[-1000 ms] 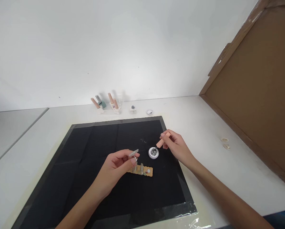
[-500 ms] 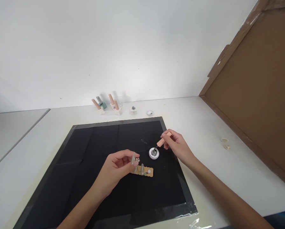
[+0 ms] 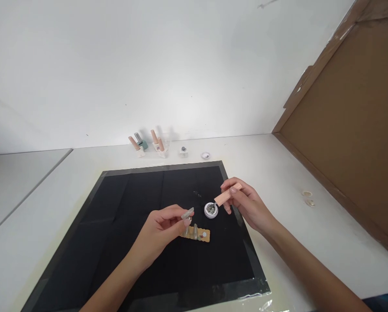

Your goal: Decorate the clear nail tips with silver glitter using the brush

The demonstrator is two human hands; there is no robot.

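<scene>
Between the thumb and fingers of my left hand [image 3: 166,223] is a grey false nail [image 3: 188,212], tilted, with a small shiny piece beneath it at the thumb tip. My right hand [image 3: 246,201] grips the peach handle of a nail polish brush [image 3: 228,195]. The brush end reaches into a small round white pot [image 3: 211,210] with silvery contents. Below my left fingers lies a yellow wavy-edged strip [image 3: 205,235] with grey false nails [image 3: 195,231] standing on it; my left hand hides its left end.
Several nail polish bottles [image 3: 161,149] stand at the back by the wall, beside a small clear jar [image 3: 183,151] and a round white lid [image 3: 205,155]. A black mat [image 3: 132,216] is taped to the white table. Cardboard [image 3: 340,130] rises at right, near two small pale pieces [image 3: 308,202].
The false nail in my left hand has tipped from upright to nearly flat, pointing right. My right hand has shifted slightly right, and the brush handle now lies at a lower slant.
</scene>
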